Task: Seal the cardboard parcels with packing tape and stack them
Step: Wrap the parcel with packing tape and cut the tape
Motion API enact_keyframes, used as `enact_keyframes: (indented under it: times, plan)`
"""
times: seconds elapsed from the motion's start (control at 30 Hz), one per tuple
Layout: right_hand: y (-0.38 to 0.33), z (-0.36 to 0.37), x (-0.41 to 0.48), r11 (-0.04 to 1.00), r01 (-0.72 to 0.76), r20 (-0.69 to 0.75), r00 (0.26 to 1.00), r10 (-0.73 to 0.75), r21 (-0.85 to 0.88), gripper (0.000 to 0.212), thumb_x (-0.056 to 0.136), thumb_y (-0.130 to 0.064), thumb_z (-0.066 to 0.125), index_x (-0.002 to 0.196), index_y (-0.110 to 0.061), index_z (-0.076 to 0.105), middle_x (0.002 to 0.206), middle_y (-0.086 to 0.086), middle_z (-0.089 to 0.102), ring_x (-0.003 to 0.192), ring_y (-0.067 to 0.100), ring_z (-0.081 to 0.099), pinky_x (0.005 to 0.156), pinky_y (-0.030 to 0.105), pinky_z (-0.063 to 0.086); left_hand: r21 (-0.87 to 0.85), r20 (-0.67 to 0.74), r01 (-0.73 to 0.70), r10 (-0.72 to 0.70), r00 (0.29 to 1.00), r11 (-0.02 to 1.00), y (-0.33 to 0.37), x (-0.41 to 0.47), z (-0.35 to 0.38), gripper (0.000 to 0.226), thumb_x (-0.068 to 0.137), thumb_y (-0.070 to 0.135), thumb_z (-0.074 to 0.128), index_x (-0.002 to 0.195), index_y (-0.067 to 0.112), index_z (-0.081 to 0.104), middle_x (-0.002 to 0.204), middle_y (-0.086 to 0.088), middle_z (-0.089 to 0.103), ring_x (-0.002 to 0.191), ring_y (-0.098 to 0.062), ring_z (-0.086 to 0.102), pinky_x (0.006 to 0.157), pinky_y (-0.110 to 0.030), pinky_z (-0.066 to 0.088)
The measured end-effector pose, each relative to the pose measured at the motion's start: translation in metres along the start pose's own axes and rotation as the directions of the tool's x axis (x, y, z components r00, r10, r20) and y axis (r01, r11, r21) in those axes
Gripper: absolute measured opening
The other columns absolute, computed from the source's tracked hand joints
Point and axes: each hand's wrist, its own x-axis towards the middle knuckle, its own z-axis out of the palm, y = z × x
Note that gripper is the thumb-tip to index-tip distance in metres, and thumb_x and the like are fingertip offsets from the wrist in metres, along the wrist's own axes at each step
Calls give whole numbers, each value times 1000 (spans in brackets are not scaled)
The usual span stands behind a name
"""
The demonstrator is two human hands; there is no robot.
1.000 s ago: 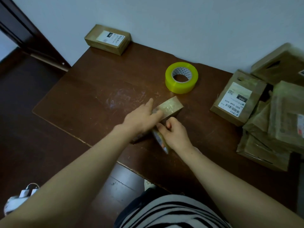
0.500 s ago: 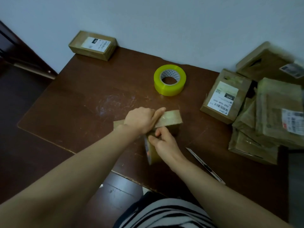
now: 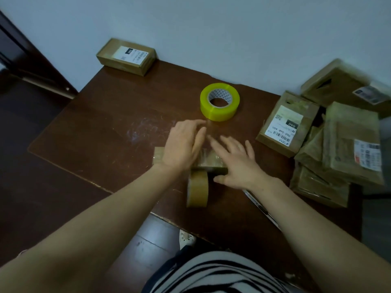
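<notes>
Cardboard parcel (image 3: 208,160) lies under the left grip (image 3: 184,144) and right grip (image 3: 239,163)

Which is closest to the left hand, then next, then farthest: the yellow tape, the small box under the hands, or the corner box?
1. small box: right underneath the left hand, touching it.
2. yellow tape: just ahead and a little to the right.
3. corner box: far off at the back left.
</notes>
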Motion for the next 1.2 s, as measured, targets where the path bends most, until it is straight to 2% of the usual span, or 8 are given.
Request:
enact_keyframes:
  times: [0.1, 0.27, 0.37, 0.5, 0.67, 0.93, 1.07, 1.2]
  plan:
    - [10, 7, 4, 997, 80, -65, 995, -81, -17, 78, 92, -35, 60, 149, -48, 9, 134, 1, 40, 125, 22, 33, 109, 38, 22, -137, -171, 268, -289, 942, 954, 7, -36, -7, 13, 89, 34, 44, 93, 24, 52, 83, 8, 55, 75, -11, 52, 67, -31, 42]
    - [24, 7, -2, 994, -96, -166, 982, 87, -48, 78, 91, -41, 58, 151, -41, 8, 132, 6, 44, 118, 25, 39, 96, 37, 36, -260, 308, 739, -672, 674, 622, 22, -74, 16, 45, 82, 57, 61, 108, 26, 44, 103, 6, 56, 89, -12, 60, 74, -34, 55]
    - [22, 6, -2, 976, -93, -215, 975, 50, -195, 93, 88, -38, 62, 152, -30, -5, 146, 12, 33, 131, 31, 34, 111, 42, 25, -365, 399, 760, -647, 649, 538, 30, -52, 29, 42, 88, 47, 61, 115, 15, 51, 109, -1, 60, 96, -18, 60, 87, -38, 54]
    - [14, 8, 8, 937, 28, -176, 980, -95, -347, 93, 89, -23, 58, 152, -32, -10, 157, 12, 7, 140, 34, 16, 116, 46, 12, -532, 451, 753, -623, 639, 387, 34, -35, 39, 35, 92, 35, 61, 109, 5, 58, 85, -13, 70, 63, -18, 66, 59, -33, 57]
    - [22, 9, 15, 941, 6, -170, 983, -67, -338, 85, 93, -18, 49, 150, -38, -11, 156, 11, 8, 137, 33, 18, 113, 45, 17, -500, 415, 757, -651, 636, 421, 30, -42, 42, 41, 88, 47, 62, 106, 12, 54, 57, -4, 67, 47, -19, 63, 50, -33, 56]
    - [19, 13, 15, 927, -18, -174, 983, -51, -375, 91, 91, -15, 51, 149, -39, -14, 157, 11, 6, 139, 33, 17, 113, 45, 16, -504, 355, 724, -650, 671, 471, 24, -52, 46, 26, 93, 38, 57, 107, 19, 46, 86, 4, 59, 50, -4, 61, 41, -15, 45]
    - [18, 1, 12, 984, 61, -94, 993, -77, -166, 98, 81, -13, 60, 151, -41, -3, 159, 10, 7, 143, 31, 12, 116, 43, 8, -504, 375, 732, -648, 663, 458, 20, -45, 48, 13, 99, 26, 48, 96, 14, 50, 81, 3, 58, 52, -3, 61, 45, -14, 44]
    - [42, 1, -23, 883, 183, -552, 828, 99, 433, 59, 73, 2, 51, 127, -22, 56, 128, -1, 51, 121, 19, 48, 101, 31, 37, -466, 392, 775, -686, 613, 426, 23, -40, 51, 15, 98, 27, 49, 92, 14, 51, 80, 2, 57, 63, -8, 61, 52, -20, 45]
